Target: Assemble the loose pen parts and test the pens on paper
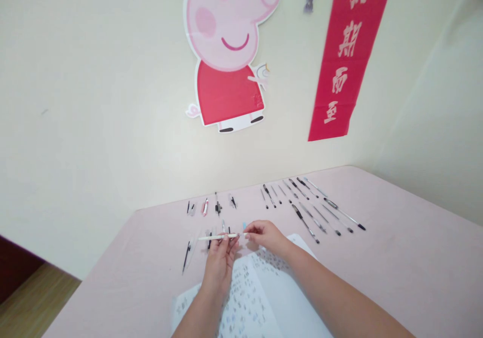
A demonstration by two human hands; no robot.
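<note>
My left hand holds a slim white pen nearly level, its long end pointing left. Just to the right, my right hand pinches a small white pen part near the pen's right end. Whether the two pieces touch is too small to tell. Below both hands lies an open notebook with handwriting on its left page. Beside my left hand, a black pen piece rests on the table, and a few other pen parts are partly hidden behind the fingers.
The pink-covered table meets the wall at its far edge. Several pens and refills lie in rows at the right, among them a black-grip pen. Further left are a pink pen part and a black clipped part.
</note>
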